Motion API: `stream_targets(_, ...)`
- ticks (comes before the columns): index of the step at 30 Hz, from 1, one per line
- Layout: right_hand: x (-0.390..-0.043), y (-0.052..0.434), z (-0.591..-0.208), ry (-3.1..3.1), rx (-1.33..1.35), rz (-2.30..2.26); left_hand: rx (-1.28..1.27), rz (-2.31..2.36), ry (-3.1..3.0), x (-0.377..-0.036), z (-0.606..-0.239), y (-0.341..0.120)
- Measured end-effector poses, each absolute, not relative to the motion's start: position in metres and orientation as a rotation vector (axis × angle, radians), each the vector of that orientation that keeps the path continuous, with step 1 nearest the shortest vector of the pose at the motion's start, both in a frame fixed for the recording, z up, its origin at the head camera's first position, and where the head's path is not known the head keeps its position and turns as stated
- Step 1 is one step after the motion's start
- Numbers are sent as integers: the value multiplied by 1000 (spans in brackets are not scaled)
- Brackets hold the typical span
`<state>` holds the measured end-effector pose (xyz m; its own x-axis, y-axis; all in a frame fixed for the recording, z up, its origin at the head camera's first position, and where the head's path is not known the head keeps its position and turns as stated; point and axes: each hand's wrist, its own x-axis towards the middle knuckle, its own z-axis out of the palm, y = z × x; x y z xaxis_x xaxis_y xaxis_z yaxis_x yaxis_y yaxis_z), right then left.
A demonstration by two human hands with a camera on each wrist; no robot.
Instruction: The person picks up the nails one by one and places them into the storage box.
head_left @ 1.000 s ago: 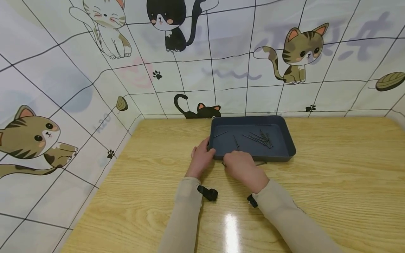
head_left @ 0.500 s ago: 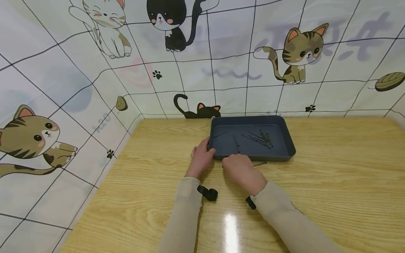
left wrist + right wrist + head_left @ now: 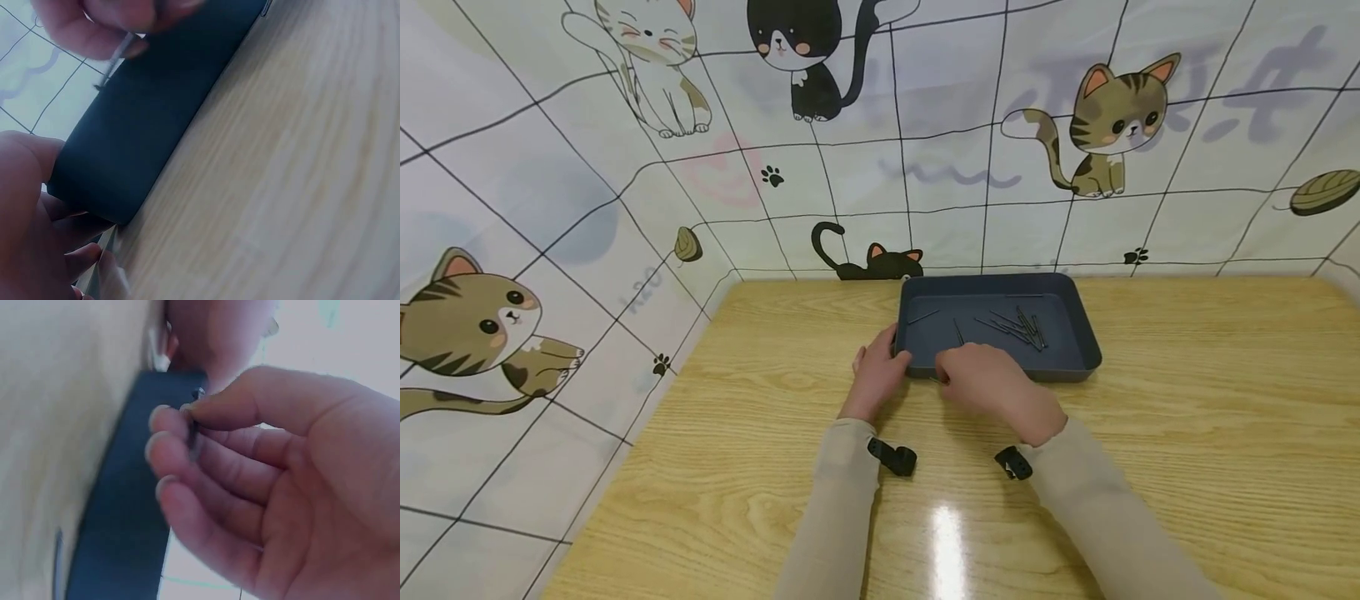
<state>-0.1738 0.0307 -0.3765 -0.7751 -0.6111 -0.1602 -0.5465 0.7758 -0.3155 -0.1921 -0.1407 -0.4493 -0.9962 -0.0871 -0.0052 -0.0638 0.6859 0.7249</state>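
A dark grey tray (image 3: 1066,335) stands on the wooden table with several thin nails (image 3: 1018,327) lying in it. My left hand (image 3: 877,372) grips the tray's near left corner, thumb on the side wall; in the left wrist view my left hand (image 3: 25,206) curls round the tray (image 3: 144,125). My right hand (image 3: 988,379) hovers at the tray's front rim. It pinches one nail (image 3: 194,431) between thumb and forefinger, above the tray wall (image 3: 119,537). That nail (image 3: 119,53) also shows in the left wrist view.
The wooden table (image 3: 1187,400) runs wide to the right and front. Cat-patterned walls (image 3: 587,217) close in the back and left. Another nail (image 3: 57,562) lies on the table beside the tray's front wall.
My right hand has risen from the table in front of the tray and moved up and right to the tray's front rim, a nail pinched in it. The left hand stayed put.
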Motion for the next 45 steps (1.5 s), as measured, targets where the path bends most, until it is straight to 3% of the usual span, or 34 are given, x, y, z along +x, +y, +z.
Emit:
stream_targets(6,-189,54,-365,2795,-862,-513,126,-1225,-2854,-192,-449,-140)
stream_targets(25,-230,137,-379,2955,-558,-777,139,-1220,-2861,-193,-450,-140)
stream_targets(45,-235,142,-404,3042,-382,-669,150,-1241,-2863,-192,-448,-140)
